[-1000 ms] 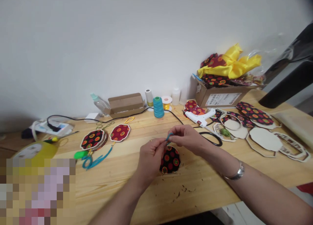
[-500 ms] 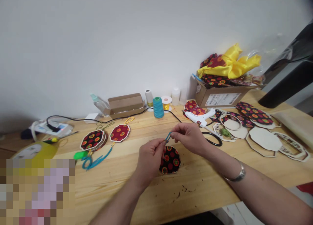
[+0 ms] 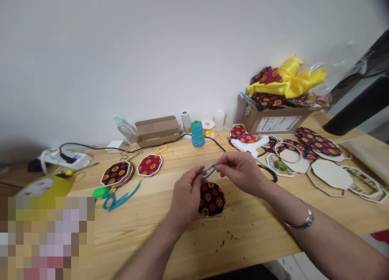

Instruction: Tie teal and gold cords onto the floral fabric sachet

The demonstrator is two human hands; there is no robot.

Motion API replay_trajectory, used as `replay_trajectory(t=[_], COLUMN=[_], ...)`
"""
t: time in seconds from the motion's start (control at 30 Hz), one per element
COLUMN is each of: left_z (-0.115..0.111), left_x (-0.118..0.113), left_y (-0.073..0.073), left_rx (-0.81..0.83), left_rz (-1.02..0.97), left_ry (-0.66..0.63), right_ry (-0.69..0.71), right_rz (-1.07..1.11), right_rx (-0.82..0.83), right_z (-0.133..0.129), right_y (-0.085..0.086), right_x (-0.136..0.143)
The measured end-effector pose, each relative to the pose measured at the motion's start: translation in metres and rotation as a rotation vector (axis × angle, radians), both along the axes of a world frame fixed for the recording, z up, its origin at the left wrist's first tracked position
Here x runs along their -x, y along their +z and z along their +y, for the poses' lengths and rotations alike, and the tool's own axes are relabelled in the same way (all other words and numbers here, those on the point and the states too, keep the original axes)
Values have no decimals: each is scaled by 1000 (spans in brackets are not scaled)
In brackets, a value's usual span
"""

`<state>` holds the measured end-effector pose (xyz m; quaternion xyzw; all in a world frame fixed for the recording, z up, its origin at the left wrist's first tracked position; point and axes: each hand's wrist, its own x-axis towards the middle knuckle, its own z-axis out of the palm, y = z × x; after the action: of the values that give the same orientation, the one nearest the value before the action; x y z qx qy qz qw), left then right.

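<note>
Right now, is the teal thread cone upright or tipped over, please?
Upright: the teal thread cone stands on the table with its green top uppermost.

Soft, moderately bright light falls on the counter [image 3: 133, 239], its source out of view, and the grey wall [image 3: 170, 61] darkens toward the far left. Fine detail is slightly soft, wide-angle stretching shows at the sides, and coarse pixel blocks hide the near left corner.

The lone view looks forward and down from the head over the worktable [image 3: 121, 239].
</note>
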<state>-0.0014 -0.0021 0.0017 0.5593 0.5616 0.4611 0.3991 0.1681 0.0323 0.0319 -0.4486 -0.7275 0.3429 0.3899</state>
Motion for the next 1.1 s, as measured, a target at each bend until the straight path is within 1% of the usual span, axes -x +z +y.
replay_trajectory(t=[0.13, 0.2, 0.27, 0.3, 0.33, 0.4, 0.47, 0.57, 0.67, 0.83, 1.0, 1.1], left_z=[-2, -5, -7, -8, -8, -9, -9, -9, -8, -5, -4, -3], left_x=[0, -1, -2, -3, -4, -5, -6, -5, -5, -7, -9, -9], left_y=[12, 20, 25, 26, 25, 23, 19, 13, 10, 9, 12, 12], left_rx=[-328, -420, -463, -454, -417, -277, -115, 37, 129, 266, 290, 285], left_rz=[101, 94, 18, -45, -122, -286, -407, -453, -492, -631, -710, -722], left_ry=[196, 295, 335, 316, 266, 115, -30, -151, -196, -217, -232, -244], right_ry=[10, 25, 59, 78, 97, 137, 166, 184, 178, 144, 119, 116], right_rz=[-13, -44, -61, -63, -66, -69, -59, -40, -34, -30, -14, -8], right_rx=[-67, -126, -175, -195, -211, -243, -272, -303, -312, -292, -283, -265], right_z=[-1, -2, -4, -4, -5, -7, -8, -9, -8, -7, -5, -4], right_y=[4, 4, 3, 2, 1, 1, 1, 1, 1, -4, -6, -6], right_x=[-2, -2, -2, -2, -1, 0, 3, 5, 6, 7, 7, 6])
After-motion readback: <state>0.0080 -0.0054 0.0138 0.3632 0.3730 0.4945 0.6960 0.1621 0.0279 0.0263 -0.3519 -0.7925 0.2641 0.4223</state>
